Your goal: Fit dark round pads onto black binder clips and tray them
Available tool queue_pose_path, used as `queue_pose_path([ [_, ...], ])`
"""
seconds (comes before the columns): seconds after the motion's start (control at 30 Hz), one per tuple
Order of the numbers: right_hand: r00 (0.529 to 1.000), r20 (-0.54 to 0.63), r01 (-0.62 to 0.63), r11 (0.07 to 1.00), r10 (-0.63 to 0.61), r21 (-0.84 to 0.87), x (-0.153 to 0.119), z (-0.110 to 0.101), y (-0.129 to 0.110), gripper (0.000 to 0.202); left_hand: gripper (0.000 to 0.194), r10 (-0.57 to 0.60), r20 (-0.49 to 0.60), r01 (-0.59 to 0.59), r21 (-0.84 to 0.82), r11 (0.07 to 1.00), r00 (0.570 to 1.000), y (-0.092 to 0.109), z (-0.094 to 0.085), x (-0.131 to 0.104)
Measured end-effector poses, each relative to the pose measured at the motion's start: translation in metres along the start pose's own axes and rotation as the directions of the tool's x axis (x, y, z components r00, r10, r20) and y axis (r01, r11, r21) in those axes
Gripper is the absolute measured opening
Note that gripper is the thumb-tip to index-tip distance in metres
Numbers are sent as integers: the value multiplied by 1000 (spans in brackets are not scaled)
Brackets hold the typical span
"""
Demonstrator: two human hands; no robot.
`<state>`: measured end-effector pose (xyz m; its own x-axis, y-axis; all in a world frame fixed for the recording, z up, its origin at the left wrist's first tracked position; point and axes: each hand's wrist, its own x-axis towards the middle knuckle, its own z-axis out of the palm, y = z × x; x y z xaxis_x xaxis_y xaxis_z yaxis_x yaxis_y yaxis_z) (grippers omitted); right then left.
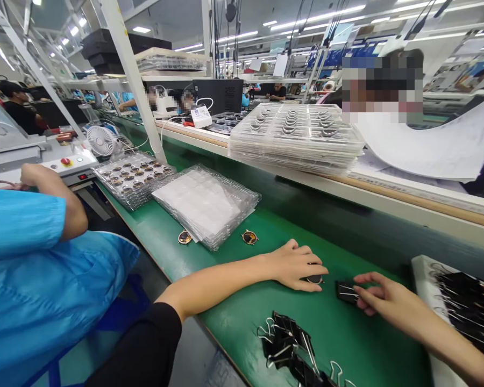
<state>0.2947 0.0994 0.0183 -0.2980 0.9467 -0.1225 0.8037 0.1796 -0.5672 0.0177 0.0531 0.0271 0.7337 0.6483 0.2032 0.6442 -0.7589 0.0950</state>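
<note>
- Holding, in the right hand (377, 293), a black rectangular binder clip with silver wire (346, 292); pinched between thumb and fingertips, at the green smooth tabletop (331, 328) (touching or just above, impossible to tell from this angle).
- Resting the left hand (296, 266), fingers spread, over a round dark watch head with a thin metallic rim (315, 279); lying flat on the tabletop, near the clip yet apart from it; hard to tell whether gripped or merely covered.
- Liable, perhaps, to slip or twist in so light a pinch; likely to scratch the watch head if swung left, metal edge first; apt to skid on the smooth top if pressed off-centre by the left fingertips; possibly prone to snag in the loose heap of black binder clips (286, 341) if brushed by a sleeve.
- Pointing leftward with the clip, toward the left hand; running left to right along its visible length, dipping slightly rightward; unable to tell where the mouth lies, with one end behind fingers.
- Showing no long axis in the watch head; turned dark side up; impossible to read further, being partly covered.
</note>
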Motion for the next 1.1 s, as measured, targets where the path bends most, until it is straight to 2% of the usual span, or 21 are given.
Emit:
queue_pose_path([
  [0.07, 995, 78, -59, 998, 58, 15, 3, -4, -4, 59, 48, -89, -41, 90, 31, 995, 995, 1, 6, 1],
  [0.1, 997, 42, -68, 998, 68, -6, 5, -6, -9, 66, 48, -134, -72, 137, 42, 990, 988, 3, 9, 2],
  [0.13, 997, -45, -65, 997, 63, -43, 6, -7, -15, 74, 49, -169, -102, 175, 48, 983, 980, 5, 10, 2],
  [0.23, 972, -219, -115, 986, 88, -117, 13, -5, -38, 88, 57, -212, -159, 220, 35, 975, 964, 9, 6, 1],
  [0.37, 940, -269, -249, 962, 212, -113, 22, 12, -56, 83, 55, -229, -105, 227, -31, 973, 968, 1, -1, -1],
  [0.53, 919, -271, -314, 948, 287, -61, 26, 31, -55, 75, 44, -34, -60, 22, -192, 981, 998, -13, -4, -2],
  [0.6, 921, -284, -286, 958, 265, -34, 24, 30, -56, 71, 45, -16, -73, -3, -248, 969, 997, -14, -5, -1],
  [0.73, 915, -327, -203, 970, 237, 136, 20, 21, -57, 65, 53, -157, -92, 132, -235, 963, 983, -13, -6, 2],
  [0.8, 908, -313, -196, 944, 277, 265, 20, 15, -56, 67, 49, -205, -48, 190, -222, 956, 978, -12, -8, 3],
  [0.87, 894, -310, -225, 922, 324, 317, 21, 13, -54, 67, 42, -205, 14, 203, -222, 954, 979, -11, -9, 5],
  [0.97, 882, -341, -264, 941, 324, 212, 22, 16, -51, 58, 39, -197, 62, 207, -247, 947, 978, -9, -9, 8],
  [1.1, 866, -411, -292, 955, 283, 42, 23, 26, -46, 53, 45, -202, 86, 218, -279, 935, 976, -2, -8, 12],
])
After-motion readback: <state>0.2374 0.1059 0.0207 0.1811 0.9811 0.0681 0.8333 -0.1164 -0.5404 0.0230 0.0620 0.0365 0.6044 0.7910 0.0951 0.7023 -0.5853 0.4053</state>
